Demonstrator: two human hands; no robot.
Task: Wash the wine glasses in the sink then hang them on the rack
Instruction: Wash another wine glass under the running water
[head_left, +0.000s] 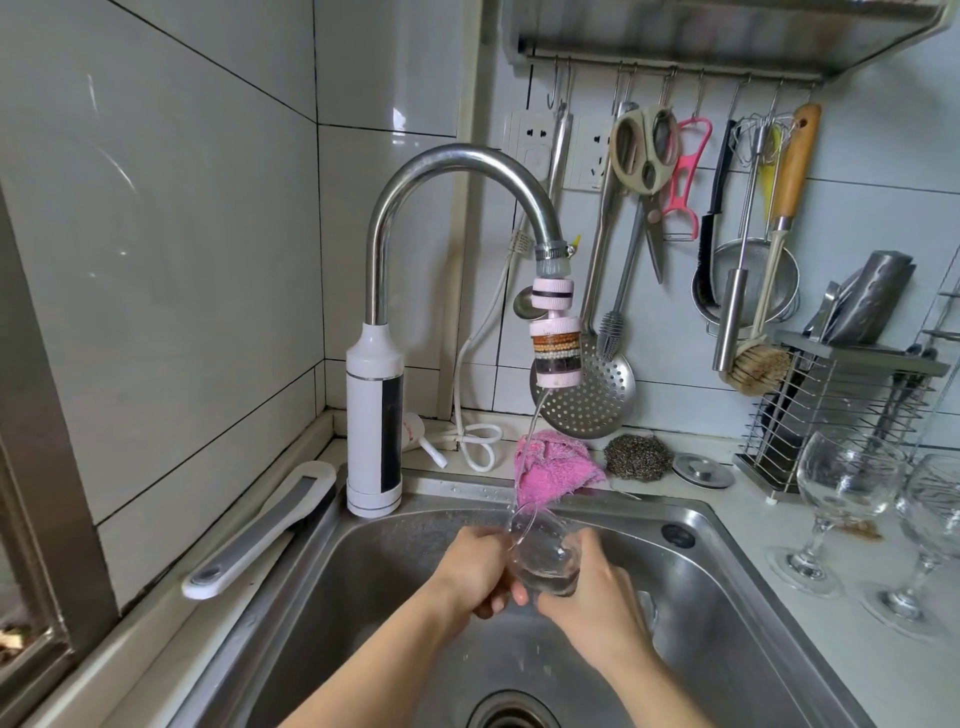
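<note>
Between both hands, over the sink, sits the wine glass.

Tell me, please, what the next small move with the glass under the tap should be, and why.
Probably turn the wine glass slowly so the water reaches all round its bowl. The left hand and right hand both grip it tilted over the sink, and the stream lands at one side of its rim.

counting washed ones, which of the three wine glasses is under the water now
The tilted glass gripped by the left hand and right hand over the sink, under the tap stream. The other two glasses stand upright on the counter.
</note>
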